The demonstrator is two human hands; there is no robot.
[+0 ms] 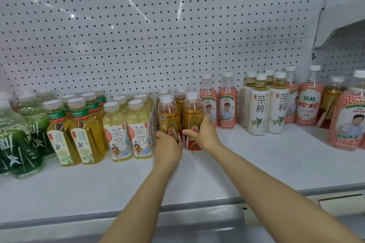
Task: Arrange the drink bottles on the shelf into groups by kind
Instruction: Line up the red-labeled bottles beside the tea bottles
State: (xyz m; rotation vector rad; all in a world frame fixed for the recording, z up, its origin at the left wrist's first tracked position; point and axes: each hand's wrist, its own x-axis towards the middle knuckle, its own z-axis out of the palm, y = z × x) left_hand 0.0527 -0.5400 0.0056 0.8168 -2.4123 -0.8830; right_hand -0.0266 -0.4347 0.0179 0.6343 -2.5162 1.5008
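We have both hands on the gold-labelled bottles at the middle of the shelf [256,163], between the pale tea bottles [129,134] on the left and the red-dotted bottles [227,102] on the right. Our left hand [167,147] wraps the lower body of the left gold bottle [168,116], and our right hand [201,134] clasps the right gold bottle [193,118] at its label. They look full, so fairly heavy, with slick plastic sleeves; a low grip around the body should steady them best.
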